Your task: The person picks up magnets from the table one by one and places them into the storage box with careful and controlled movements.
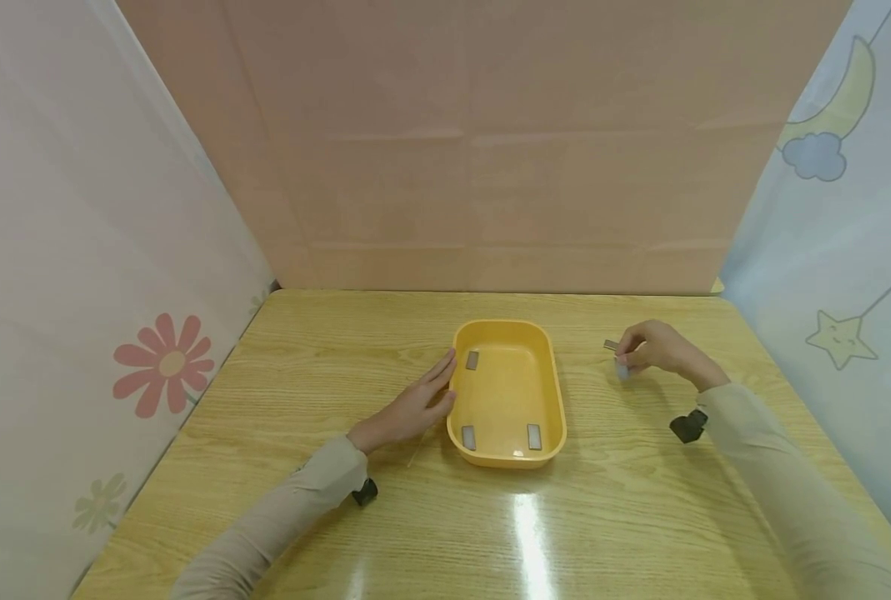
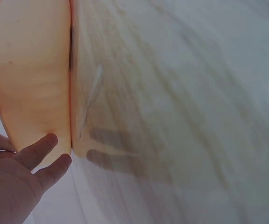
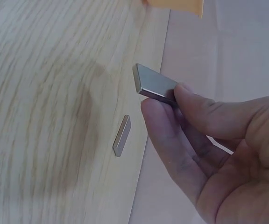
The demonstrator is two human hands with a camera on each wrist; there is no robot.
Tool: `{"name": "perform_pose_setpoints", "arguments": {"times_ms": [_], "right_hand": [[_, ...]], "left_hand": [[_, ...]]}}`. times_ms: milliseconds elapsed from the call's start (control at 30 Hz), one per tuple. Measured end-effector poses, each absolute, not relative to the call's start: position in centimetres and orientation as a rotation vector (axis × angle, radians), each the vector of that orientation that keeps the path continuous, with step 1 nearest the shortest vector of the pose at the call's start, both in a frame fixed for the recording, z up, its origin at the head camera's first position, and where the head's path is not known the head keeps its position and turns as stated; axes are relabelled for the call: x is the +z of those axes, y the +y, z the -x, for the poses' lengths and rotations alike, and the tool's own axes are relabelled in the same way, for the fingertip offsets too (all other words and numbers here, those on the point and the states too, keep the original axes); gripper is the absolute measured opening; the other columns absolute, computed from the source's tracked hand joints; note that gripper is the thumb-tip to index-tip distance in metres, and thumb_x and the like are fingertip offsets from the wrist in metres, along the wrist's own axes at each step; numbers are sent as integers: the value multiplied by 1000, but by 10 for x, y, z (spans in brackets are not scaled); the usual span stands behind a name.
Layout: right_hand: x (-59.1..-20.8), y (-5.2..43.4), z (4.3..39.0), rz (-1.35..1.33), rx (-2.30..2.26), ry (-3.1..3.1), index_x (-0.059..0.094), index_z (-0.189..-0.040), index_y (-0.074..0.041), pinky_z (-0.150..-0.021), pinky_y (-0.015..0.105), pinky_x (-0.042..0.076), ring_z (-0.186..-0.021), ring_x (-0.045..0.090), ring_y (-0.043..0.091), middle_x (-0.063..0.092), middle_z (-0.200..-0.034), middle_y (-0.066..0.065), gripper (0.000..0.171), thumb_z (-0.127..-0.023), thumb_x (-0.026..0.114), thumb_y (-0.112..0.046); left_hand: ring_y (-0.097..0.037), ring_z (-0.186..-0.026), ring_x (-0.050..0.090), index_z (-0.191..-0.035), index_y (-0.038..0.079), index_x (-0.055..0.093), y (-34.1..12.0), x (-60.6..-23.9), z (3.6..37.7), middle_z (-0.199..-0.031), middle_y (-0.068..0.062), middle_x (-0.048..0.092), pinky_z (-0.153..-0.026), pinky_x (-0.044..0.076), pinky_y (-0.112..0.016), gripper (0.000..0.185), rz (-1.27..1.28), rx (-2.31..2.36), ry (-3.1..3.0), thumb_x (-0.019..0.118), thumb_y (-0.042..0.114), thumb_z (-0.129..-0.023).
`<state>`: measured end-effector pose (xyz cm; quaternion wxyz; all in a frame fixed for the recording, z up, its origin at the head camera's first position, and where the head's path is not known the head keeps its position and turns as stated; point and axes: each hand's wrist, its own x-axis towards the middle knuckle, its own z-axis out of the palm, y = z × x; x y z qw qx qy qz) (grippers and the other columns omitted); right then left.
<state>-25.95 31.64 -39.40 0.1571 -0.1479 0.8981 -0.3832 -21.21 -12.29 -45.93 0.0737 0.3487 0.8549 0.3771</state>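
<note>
- The wooden surface (image 1: 385, 533) carries a yellow tray (image 1: 554, 392) at its middle; three flat grey metal pieces already lie inside the tray, one near the far left corner (image 1: 472, 360) and two along the near edge (image 1: 468, 437) (image 1: 534, 436).
- The left hand (image 1: 415, 406) lies flat and relaxed on the surface, its straight fingers touching the tray's left wall and gripping nothing.
- The right hand (image 1: 658, 348) is well to the right of the tray, lifted just off the surface, and pinches a small metal bar (image 3: 154, 84) between thumb and fingertips.
- Another bar (image 3: 121, 135) lies loose on the surface just beside that hand; the head view possibly shows it as the sliver at the fingertips.
- Judged from this, the step in hand is carrying a picked-up bar to the tray; the next move calls for a leftward reach over the rim and a release on bare floor, away from the pieces lying there.
</note>
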Motion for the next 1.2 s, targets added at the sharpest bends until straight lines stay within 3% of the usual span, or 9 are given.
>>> {"name": "perform_pose_setpoints", "arguments": {"times_ms": [433,700,1200], "right_hand": [[-388,305,262,463,-1128,2565,65,-95,12,-74,39,59,-85,69,34,64,-105,27,11,-92,66,2],[-383,299,265,515,-1108,2577,66,-95,12,-74,43,59,-80,70,34,67,-89,18,11,-93,67,1],[-378,284,270,510,-1127,2575,67,-96,10,-78,49,58,-80,69,34,67,-90,18,9,-93,66,1]], "left_hand": [[-21,-149,10,-156,-2,15,-123,-458,212,-166,-7,2,-116,24,-42,61,-1059,1131,2571,42,22,-108],[-20,-149,10,-156,-2,14,-123,-459,213,-166,-6,1,-116,24,-40,61,-1050,1132,2567,43,21,-108],[-20,-148,10,-156,-3,14,-123,-458,213,-166,-6,1,-115,24,-40,61,-1039,1129,2558,43,21,-108]]}}
